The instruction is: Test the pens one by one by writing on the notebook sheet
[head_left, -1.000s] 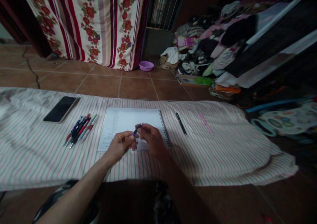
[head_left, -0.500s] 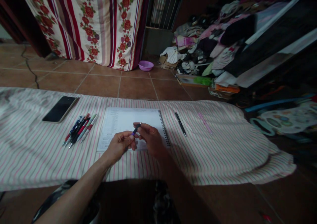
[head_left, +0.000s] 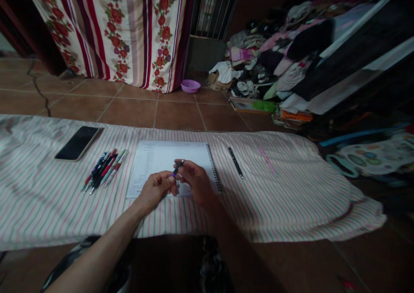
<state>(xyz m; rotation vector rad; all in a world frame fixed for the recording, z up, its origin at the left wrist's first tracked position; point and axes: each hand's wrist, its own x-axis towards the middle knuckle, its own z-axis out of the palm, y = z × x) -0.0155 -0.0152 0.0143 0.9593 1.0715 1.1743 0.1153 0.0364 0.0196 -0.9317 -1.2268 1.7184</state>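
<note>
Between my two hands is a dark pen [head_left: 178,167] with a purple part, its tip slanting up to the right. My left hand [head_left: 159,187] pinches the pen's lower, purple end. The fingers of my right hand [head_left: 195,177] close around its upper part near the tip. Both hands are above a spiral notebook [head_left: 181,149], whose open page is white with a printed column at the left. My fingers and the shadow below them hide part of the page.
Left of the notebook lie a bunch of pens [head_left: 105,170] and a phone [head_left: 78,143]. A black pen [head_left: 236,162] and a pink pen [head_left: 267,160] lie to the right on the striped cloth [head_left: 291,198]. Beyond are a purple basin [head_left: 190,86] and heaped clothes [head_left: 274,55].
</note>
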